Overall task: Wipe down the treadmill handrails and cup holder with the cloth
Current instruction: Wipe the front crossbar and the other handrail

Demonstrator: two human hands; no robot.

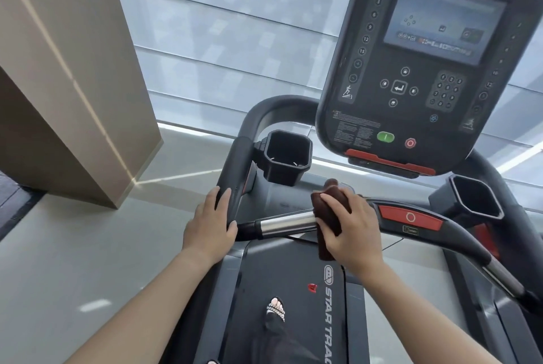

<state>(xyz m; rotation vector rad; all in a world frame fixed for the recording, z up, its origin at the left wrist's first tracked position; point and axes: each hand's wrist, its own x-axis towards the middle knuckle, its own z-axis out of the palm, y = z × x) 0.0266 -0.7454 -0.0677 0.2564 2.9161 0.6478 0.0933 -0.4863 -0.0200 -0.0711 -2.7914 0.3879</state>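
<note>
I stand on a black treadmill. My right hand (351, 228) presses a dark brown cloth (327, 217) around the front crossbar, just right of its shiny metal section (285, 224). My left hand (210, 224) grips the black left handrail (236, 187) where it meets the crossbar. A black cup holder (286, 156) hangs on the left below the console, with nothing in it. A second cup holder (474, 197) sits on the right. Part of the cloth hangs below the bar.
The console (426, 55) with screen and buttons rises above the bar. A red stop panel (410, 217) lies on the crossbar right of my hand. A beige pillar (73, 84) stands at the left. My sandalled foot (276, 309) rests on the belt.
</note>
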